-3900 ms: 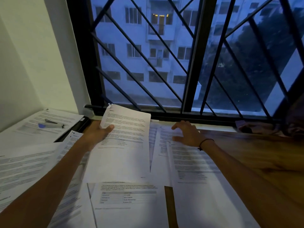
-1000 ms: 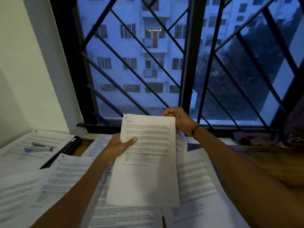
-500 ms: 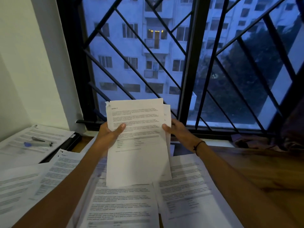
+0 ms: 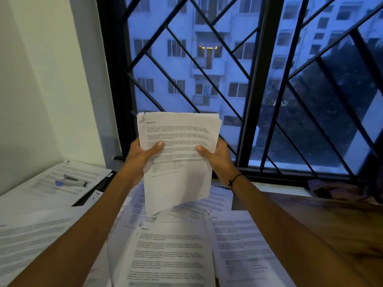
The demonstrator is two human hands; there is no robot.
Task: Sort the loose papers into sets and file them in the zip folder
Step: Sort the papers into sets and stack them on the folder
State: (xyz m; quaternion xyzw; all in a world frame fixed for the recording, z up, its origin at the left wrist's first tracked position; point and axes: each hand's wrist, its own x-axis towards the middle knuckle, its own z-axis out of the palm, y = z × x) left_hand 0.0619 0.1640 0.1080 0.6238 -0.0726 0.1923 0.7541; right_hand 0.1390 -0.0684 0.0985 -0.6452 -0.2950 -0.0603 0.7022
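Observation:
A set of printed sheets headed "Section 2" is held upright in front of the window, above the table. My left hand grips its left edge with the thumb across the front page. My right hand grips the right edge the same way. The sheets behind the front page stick out slightly at the top right. More loose papers lie spread over the table below, overlapping one another. A dark folder lies at the left, mostly hidden under papers.
A stapler with a blue end rests on a stack of papers at the left. Bare wooden table shows at the right. A dark cloth lies by the barred window.
The held sheets have risen higher in front of the window. My right hand moved from the top corner to the right edge, and the pages are now squared together between both hands.

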